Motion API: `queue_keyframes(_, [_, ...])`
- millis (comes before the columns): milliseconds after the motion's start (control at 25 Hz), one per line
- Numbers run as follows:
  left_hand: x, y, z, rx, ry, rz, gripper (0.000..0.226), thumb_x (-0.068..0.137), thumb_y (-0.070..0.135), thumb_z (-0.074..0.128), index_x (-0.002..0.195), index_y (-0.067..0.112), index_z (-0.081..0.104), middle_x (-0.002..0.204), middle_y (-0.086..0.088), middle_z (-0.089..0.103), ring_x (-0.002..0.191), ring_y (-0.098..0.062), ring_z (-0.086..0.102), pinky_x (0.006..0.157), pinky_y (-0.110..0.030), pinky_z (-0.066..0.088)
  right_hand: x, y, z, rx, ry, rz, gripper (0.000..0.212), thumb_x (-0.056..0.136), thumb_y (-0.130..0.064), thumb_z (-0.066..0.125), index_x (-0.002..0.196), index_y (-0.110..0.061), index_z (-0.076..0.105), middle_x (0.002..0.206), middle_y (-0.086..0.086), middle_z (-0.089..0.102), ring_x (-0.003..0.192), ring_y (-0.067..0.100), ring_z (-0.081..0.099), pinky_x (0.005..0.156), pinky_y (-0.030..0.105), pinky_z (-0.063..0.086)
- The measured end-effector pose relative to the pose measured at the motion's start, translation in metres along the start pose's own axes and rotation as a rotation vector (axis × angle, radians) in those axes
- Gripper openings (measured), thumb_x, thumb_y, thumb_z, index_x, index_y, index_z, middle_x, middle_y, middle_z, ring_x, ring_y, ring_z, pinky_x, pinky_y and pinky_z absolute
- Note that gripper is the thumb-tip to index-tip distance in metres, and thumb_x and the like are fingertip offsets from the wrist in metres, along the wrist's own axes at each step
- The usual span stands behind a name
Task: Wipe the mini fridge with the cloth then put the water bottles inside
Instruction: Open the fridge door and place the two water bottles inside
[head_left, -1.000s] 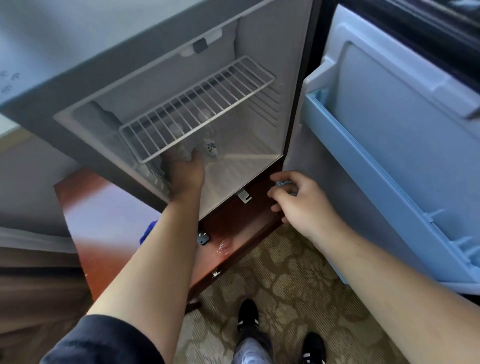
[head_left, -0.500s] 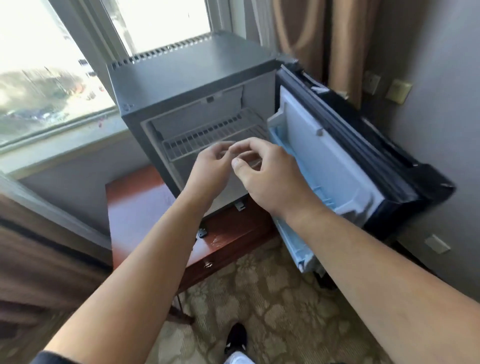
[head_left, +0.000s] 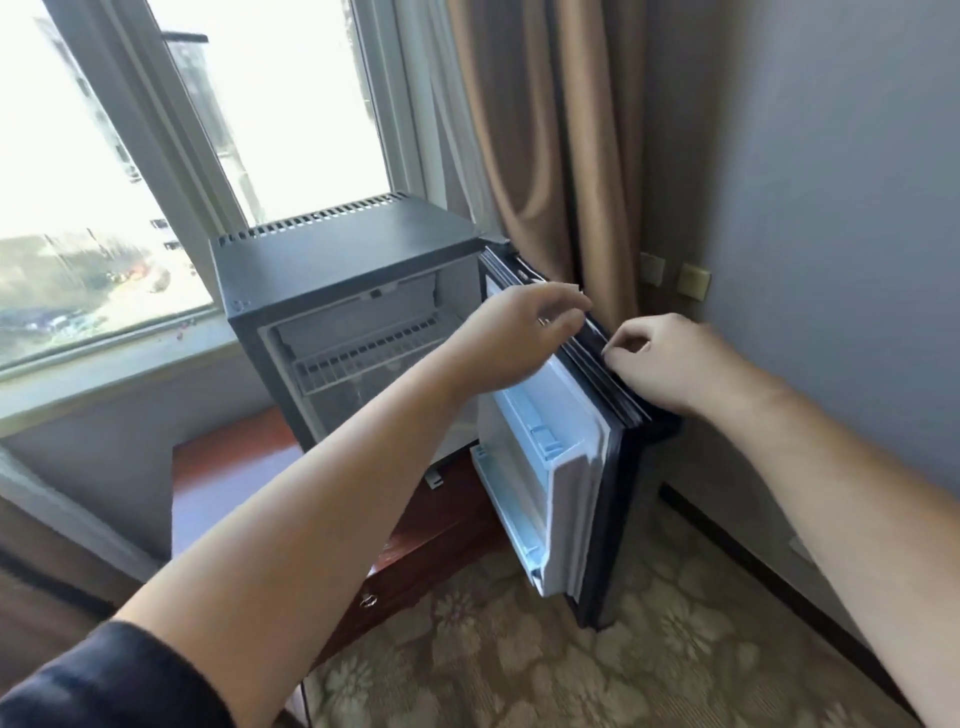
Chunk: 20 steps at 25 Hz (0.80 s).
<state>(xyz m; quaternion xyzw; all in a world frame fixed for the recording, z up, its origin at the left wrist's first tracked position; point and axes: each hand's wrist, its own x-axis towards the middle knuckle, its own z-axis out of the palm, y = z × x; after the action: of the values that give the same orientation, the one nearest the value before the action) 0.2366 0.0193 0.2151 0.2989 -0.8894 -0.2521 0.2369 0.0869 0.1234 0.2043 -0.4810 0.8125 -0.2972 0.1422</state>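
The dark grey mini fridge (head_left: 332, 249) stands on a reddish wooden table (head_left: 228, 467) with its door (head_left: 545, 415) swung open to the right. Inside, a white wire shelf (head_left: 363, 358) shows; below it the space is dim and I cannot make out bottles. My left hand (head_left: 524, 332) reaches over the door's top edge with its fingers apart and nothing in it. My right hand (head_left: 660, 358) rests on the top outer edge of the door, fingers curled in. No cloth is in view.
A bright window (head_left: 260, 104) and its sill lie behind the fridge. Brown curtains (head_left: 545, 130) hang just behind the open door, next to a grey wall with two sockets (head_left: 693, 280). Patterned carpet (head_left: 519, 649) covers the floor in front.
My view has pulled back and up from the fridge interior. My left hand left the inside of the fridge, and both hands moved right to the top edge of the door.
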Motion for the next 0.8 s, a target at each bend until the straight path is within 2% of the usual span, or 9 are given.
queue_keyframes(120, [-0.005,0.004,0.013,0.122,-0.059,-0.009,0.027,0.103,0.034,0.053,0.120,0.027,0.072,0.119,0.011,0.073,0.111,-0.009,0.064,0.096,-0.025,0.046,0.000,0.004,0.010,0.069,-0.010,-0.026,0.023,0.082,-0.045,0.057,0.073,-0.027,0.069,0.078,0.005,0.070,0.093,0.029,0.061,0.070,0.028,0.038])
queue_keyframes(280, [-0.018,-0.010,-0.003,0.206,0.020,-0.088,0.031,0.103,0.043,0.049,0.104,0.027,0.075,0.101,0.004,0.077,0.099,-0.016,0.066,0.085,-0.030,0.050,-0.004,-0.022,0.025,0.065,-0.081,-0.107,0.022,0.080,-0.043,0.060,0.069,-0.027,0.070,0.067,-0.001,0.069,0.089,0.023,0.066,0.072,0.028,0.047])
queue_keyframes(400, [-0.027,-0.035,-0.031,0.253,0.062,-0.158,0.037,0.102,0.042,0.049,0.093,0.020,0.076,0.089,-0.001,0.076,0.089,-0.018,0.066,0.080,-0.033,0.051,0.003,-0.058,0.057,0.029,-0.137,-0.219,0.026,0.075,-0.050,0.057,0.068,-0.026,0.065,0.073,-0.001,0.069,0.091,0.026,0.067,0.080,0.034,0.055])
queue_keyframes(480, [-0.035,-0.056,-0.053,0.221,0.070,-0.210,0.037,0.102,0.044,0.049,0.090,0.022,0.076,0.083,0.001,0.075,0.083,-0.016,0.066,0.075,-0.031,0.050,0.004,-0.087,0.082,0.026,-0.180,-0.298,0.033,0.074,-0.056,0.054,0.077,-0.026,0.066,0.088,0.002,0.074,0.098,0.029,0.069,0.087,0.040,0.057])
queue_keyframes(560, [-0.042,-0.077,-0.078,0.188,0.053,-0.252,0.037,0.103,0.046,0.047,0.093,0.026,0.077,0.086,0.004,0.076,0.083,-0.013,0.069,0.080,-0.032,0.055,0.007,-0.118,0.106,-0.001,-0.228,-0.360,0.040,0.079,-0.058,0.054,0.096,-0.026,0.069,0.106,0.006,0.073,0.107,0.032,0.067,0.092,0.044,0.056])
queue_keyframes(640, [-0.043,-0.098,-0.102,0.161,0.040,-0.300,0.038,0.105,0.047,0.044,0.098,0.030,0.077,0.091,0.005,0.077,0.085,-0.013,0.071,0.086,-0.035,0.057,0.014,-0.148,0.124,-0.041,-0.273,-0.410,0.035,0.088,-0.052,0.056,0.107,-0.024,0.066,0.116,0.007,0.069,0.111,0.034,0.065,0.093,0.043,0.054])
queue_keyframes(720, [-0.044,-0.120,-0.121,0.145,0.064,-0.340,0.041,0.105,0.048,0.040,0.099,0.032,0.077,0.094,0.008,0.078,0.088,-0.011,0.071,0.090,-0.035,0.056,0.025,-0.176,0.142,-0.082,-0.303,-0.448,0.031,0.092,-0.048,0.055,0.109,-0.022,0.062,0.115,0.007,0.066,0.111,0.033,0.065,0.090,0.042,0.054])
queue_keyframes(800, [-0.045,-0.145,-0.139,0.122,0.112,-0.364,0.042,0.106,0.048,0.039,0.101,0.031,0.077,0.097,0.011,0.078,0.092,-0.008,0.070,0.094,-0.036,0.055,0.037,-0.202,0.164,-0.126,-0.320,-0.481,0.037,0.094,-0.048,0.052,0.116,-0.019,0.060,0.105,0.004,0.061,0.108,0.032,0.066,0.083,0.040,0.054])
